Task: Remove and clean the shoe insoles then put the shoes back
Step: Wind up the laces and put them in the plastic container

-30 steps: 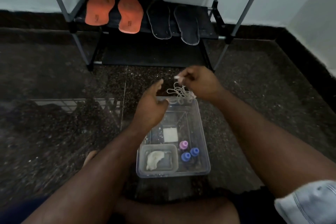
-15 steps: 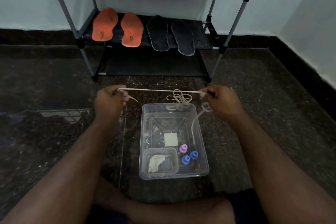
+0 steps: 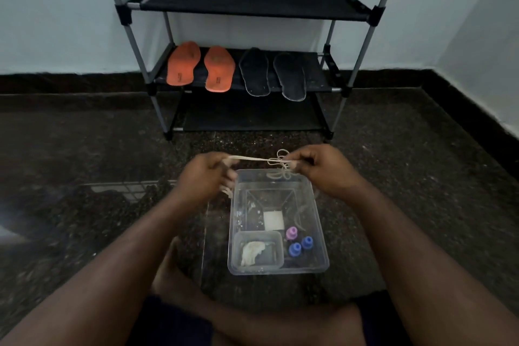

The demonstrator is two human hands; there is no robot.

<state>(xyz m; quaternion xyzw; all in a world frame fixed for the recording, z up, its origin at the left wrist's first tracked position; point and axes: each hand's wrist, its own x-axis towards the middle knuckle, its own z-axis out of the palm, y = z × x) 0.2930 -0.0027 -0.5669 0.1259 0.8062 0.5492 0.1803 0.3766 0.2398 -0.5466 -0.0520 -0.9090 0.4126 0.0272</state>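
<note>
Two orange insoles and two black insoles lie side by side on the low shelf of a black shoe rack. Closer to me, my left hand and my right hand each pinch a whitish shoelace. The lace runs taut between them above the far end of a clear plastic box. Loops of the lace bunch up beside my right fingers, and a loose end hangs under my left hand. No shoes are in view.
The clear box on the dark granite floor holds a smaller tub with a pale cloth, a white square pad, and small purple and blue bottles. My crossed legs are just behind it. Walls with dark skirting close the back and right.
My hands came closer together, so the taut stretch of lace between them is shorter. The camera tilted up, showing more of the rack.
</note>
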